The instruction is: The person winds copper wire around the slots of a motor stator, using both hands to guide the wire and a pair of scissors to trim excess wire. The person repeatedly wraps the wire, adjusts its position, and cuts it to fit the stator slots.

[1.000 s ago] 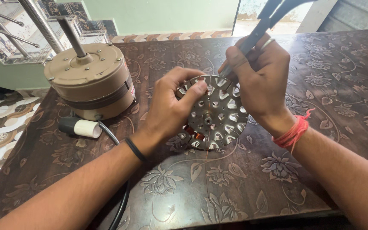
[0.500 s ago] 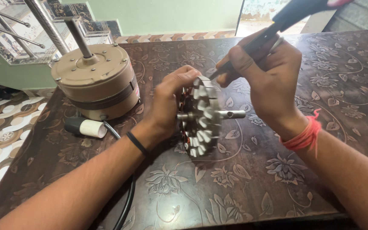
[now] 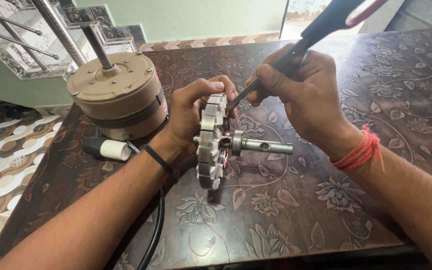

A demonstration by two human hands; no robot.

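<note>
Item: motor core (image 3: 210, 142) on edge above bench (image 3: 376, 100) | left hand (image 3: 191, 112) grip closed on its rim | right hand (image 3: 306, 95) grip closed on scissors (image 3: 296, 47), tip at top teeth | step: picking at windings; next needs steady core, fine tip control.

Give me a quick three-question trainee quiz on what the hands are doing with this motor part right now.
1. True or false: the stator lies flat on the table.
2. Which hand holds the scissors? A) left B) right
3. What stands behind the left hand at the table's corner?

Key:
1. False: the left hand holds it on edge, shaft pointing sideways.
2. B: the right hand holds them, tip at the stator's top rim.
3. A tan motor housing with an upright rod.
</note>
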